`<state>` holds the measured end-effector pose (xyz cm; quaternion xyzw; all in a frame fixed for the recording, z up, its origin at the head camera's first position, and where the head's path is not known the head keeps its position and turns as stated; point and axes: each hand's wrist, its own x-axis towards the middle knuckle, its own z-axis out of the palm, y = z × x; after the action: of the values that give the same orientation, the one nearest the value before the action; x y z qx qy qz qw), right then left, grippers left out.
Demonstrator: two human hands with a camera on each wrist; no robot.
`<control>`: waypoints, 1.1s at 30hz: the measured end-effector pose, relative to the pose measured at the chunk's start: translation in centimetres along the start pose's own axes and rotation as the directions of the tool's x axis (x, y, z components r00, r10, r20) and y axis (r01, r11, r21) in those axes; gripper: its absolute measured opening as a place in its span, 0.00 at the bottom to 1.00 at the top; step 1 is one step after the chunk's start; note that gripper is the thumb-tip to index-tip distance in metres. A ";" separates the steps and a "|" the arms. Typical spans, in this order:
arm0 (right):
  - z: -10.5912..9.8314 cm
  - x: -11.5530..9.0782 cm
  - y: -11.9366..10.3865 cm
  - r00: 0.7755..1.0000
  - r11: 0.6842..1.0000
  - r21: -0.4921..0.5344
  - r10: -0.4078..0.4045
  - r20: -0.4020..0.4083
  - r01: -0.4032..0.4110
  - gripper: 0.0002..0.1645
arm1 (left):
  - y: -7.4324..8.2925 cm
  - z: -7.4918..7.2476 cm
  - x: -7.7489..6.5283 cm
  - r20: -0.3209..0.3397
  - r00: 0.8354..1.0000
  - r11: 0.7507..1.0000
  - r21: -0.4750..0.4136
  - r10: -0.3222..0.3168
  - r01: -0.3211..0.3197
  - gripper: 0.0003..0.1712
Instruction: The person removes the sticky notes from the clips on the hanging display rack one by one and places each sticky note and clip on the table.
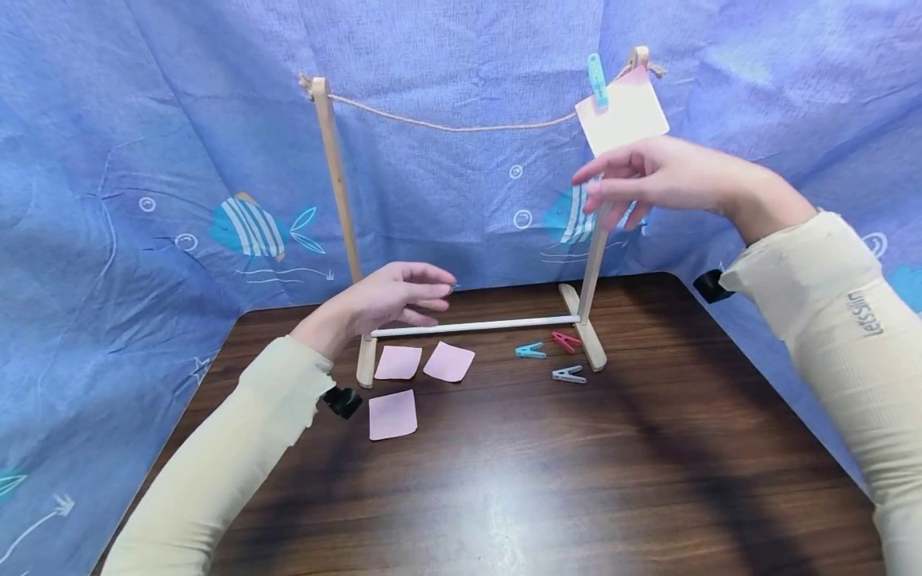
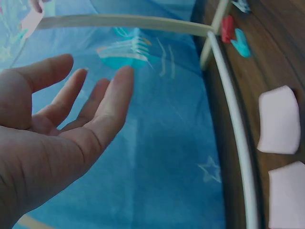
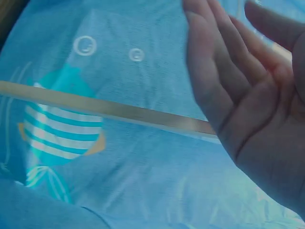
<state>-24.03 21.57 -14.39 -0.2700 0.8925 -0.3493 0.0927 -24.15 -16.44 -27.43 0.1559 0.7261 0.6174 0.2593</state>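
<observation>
A pink paper square (image 1: 623, 112) hangs at the right end of the twine line (image 1: 461, 129), held by a light-blue clothespin (image 1: 597, 82). Just below that paper, my right hand (image 1: 666, 178) is in the air, fingers loosely bent and holding nothing. My left hand (image 1: 389, 300) hovers over the left part of the wooden frame's base, its fingers relaxed and nothing between them. On the table under it lie three more pink squares, one at the front (image 1: 393, 415). Near the frame's right foot are a blue clothespin (image 1: 531, 350), a red clothespin (image 1: 566, 342) and a grey clothespin (image 1: 569, 374).
The frame has a left post (image 1: 336, 176), a right post (image 1: 595, 256) and a white crossbar (image 1: 475, 326) low between them. It stands at the back of the dark wooden table (image 1: 504, 472). A blue fish-print cloth (image 1: 461, 216) hangs behind.
</observation>
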 end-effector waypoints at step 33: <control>-2.3 2.9 -2.8 0.822 0.954 0.259 0.023 -0.569 0.152 0.29 | 10.6 8.2 8.7 -0.166 0.956 0.943 -0.193 0.242 -0.272 0.23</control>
<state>-26.13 19.56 -10.71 -0.1679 0.8082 -0.5445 -0.1488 -27.58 -3.03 -19.47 0.1771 0.6454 0.7297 0.1402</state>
